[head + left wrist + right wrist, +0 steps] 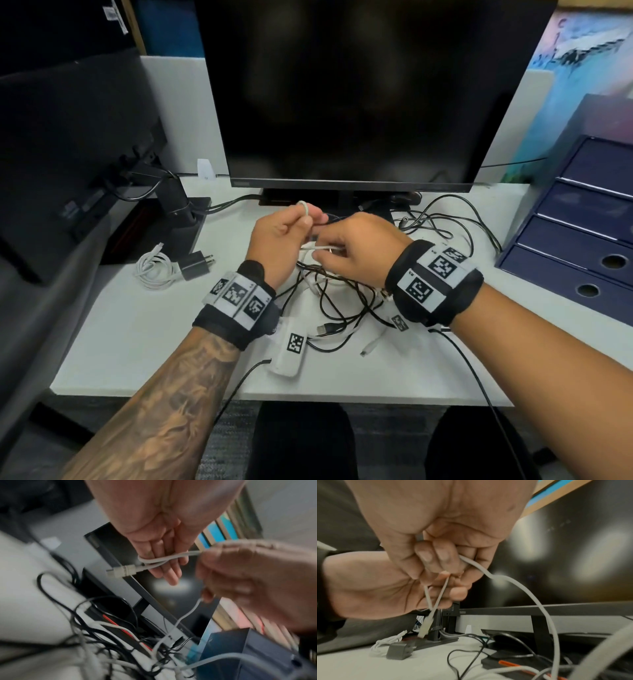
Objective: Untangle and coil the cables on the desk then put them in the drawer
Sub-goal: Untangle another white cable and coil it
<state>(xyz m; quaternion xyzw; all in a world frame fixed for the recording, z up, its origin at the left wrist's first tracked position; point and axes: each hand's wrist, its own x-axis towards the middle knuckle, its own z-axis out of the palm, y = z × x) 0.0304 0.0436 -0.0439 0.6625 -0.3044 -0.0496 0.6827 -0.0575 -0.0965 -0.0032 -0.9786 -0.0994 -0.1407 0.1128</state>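
Both hands work a white cable above the tangle on the desk (pixel 137 342).

From the head view, the monitor (pixel 349 92) stands behind, the blue drawer unit (pixel 579 246) sits shut at right, and the cable tangle (pixel 342 294) lies under the wrists. The left hand (pixel 279 240) has the white cable (pixel 159 559) looped round its straight fingers, which only the left wrist view shows, plug dangling. The right hand (pixel 352 253) pinches that cable; its wrist view shows the curled fingers.
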